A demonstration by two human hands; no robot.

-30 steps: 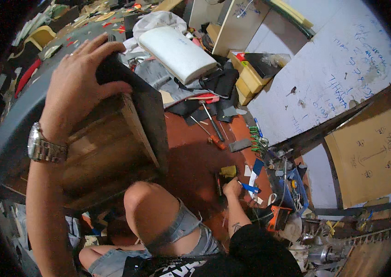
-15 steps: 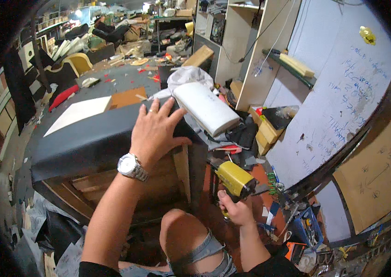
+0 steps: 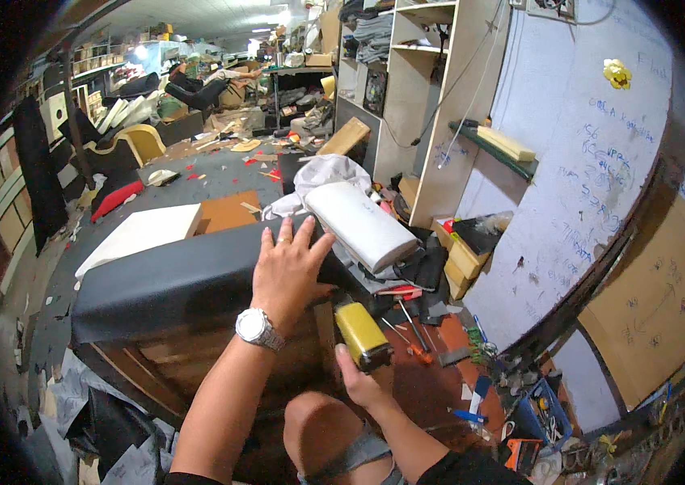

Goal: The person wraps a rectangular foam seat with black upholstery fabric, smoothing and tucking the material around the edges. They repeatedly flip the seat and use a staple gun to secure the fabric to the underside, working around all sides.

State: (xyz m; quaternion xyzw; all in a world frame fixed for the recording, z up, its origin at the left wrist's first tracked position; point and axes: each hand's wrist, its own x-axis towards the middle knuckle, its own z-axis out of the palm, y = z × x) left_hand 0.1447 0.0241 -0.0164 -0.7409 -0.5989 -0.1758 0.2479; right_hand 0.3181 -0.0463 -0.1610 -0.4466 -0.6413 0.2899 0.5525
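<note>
My left hand (image 3: 290,263), fingers spread, rests on the black covering near the right end of an upholstered furniture piece (image 3: 156,271). The open side toward me shows bare wooden framing. A steel watch (image 3: 255,326) is on my left wrist. My right hand (image 3: 365,381) grips a yellow and black staple gun (image 3: 362,333), whose front end is close against the right side of the piece, near the wooden edge. Its handle is mostly hidden by my hand. Just beyond my left hand lies a white padded cushion piece (image 3: 363,225).
On the reddish floor to the right lie a screwdriver (image 3: 415,343) and a blue bin of tools (image 3: 543,412). A tall shelf (image 3: 407,89) stands ahead against the white wall. Fabric scraps (image 3: 112,428) are heaped at lower left. A white panel (image 3: 144,233) lies behind the piece.
My right hand has brought the staple gun left, up to the side of the furniture piece. The view has tilted up slightly. My left hand stays on the black covering.
</note>
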